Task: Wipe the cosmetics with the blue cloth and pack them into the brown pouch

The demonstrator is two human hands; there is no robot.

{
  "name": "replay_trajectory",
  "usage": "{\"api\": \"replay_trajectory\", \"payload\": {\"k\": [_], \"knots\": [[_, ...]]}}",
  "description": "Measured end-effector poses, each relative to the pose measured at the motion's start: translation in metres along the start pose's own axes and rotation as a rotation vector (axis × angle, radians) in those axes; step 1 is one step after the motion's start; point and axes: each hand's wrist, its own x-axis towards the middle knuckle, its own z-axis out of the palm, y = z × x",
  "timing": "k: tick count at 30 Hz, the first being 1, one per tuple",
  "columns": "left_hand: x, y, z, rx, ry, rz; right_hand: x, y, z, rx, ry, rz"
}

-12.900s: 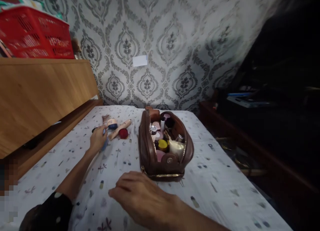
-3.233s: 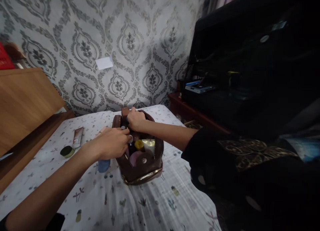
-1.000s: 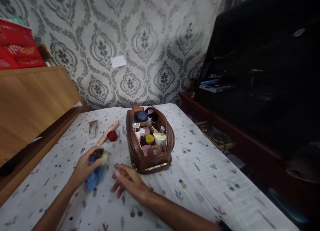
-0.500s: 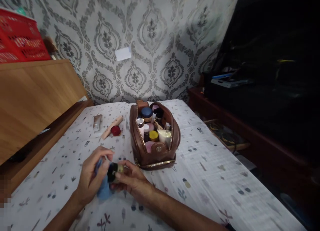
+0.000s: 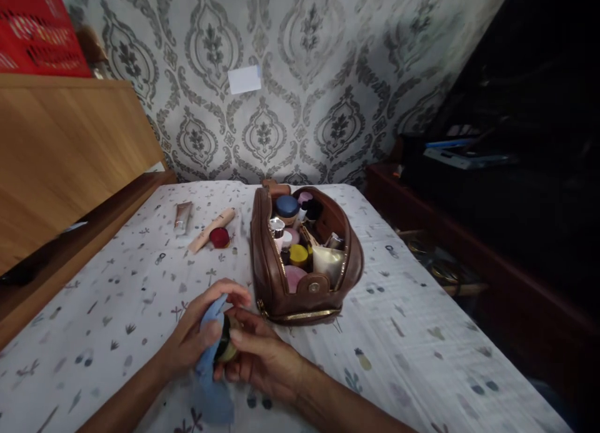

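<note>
Low in the middle of the view, my left hand (image 5: pixel 194 333) is closed round a blue cloth (image 5: pixel 212 370) and presses it against a small dark-lidded jar (image 5: pixel 225 348). My right hand (image 5: pixel 265 358) grips that jar from the right side. Just behind my hands stands an open brown leather toiletry bag (image 5: pixel 272 277) packed with several jars, tubes and bottles. On the patterned sheet (image 5: pixel 117 295) further back and left lie a beige tube (image 5: pixel 182 215), a long beige stick (image 5: pixel 210 229) and a small red round item (image 5: pixel 219 237).
A wooden headboard (image 5: pixel 60 164) runs along the left, with a red basket (image 5: pixel 32 33) on top. Patterned wallpaper with a white tag (image 5: pixel 244 79) is behind. A dark wooden ledge and black furniture (image 5: pixel 492 170) stand at the right.
Both hands have drawn closer to me with the jar and cloth. The blue cloth now wraps over the jar's left side. The camera has tilted down a little.
</note>
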Motion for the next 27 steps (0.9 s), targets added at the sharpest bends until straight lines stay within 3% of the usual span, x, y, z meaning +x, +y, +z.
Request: {"api": "replay_trajectory", "payload": {"k": [4, 6, 10, 13, 18, 27], "knots": [[-0.015, -0.029, 0.006, 0.148, 0.091, 0.231, -0.002, -0.005, 0.001, 0.08, 0.062, -0.026], [-0.022, -0.042, 0.01, 0.215, 0.141, 0.267, -0.002, -0.005, 0.0, 0.084, 0.089, -0.027], [-0.03, -0.049, 0.014, 0.281, 0.228, 0.18, -0.002, -0.003, -0.005, 0.024, 0.058, 0.011], [-0.03, -0.045, 0.012, 0.309, 0.213, 0.174, -0.003, -0.004, -0.007, 0.008, 0.033, 0.049], [-0.029, -0.039, 0.012, 0.304, 0.222, 0.149, -0.004, -0.009, -0.003, 0.009, 0.103, 0.096], [-0.017, -0.016, 0.02, 0.015, 0.23, -0.215, -0.001, -0.018, 0.004, -0.042, 0.068, 0.028]]}}
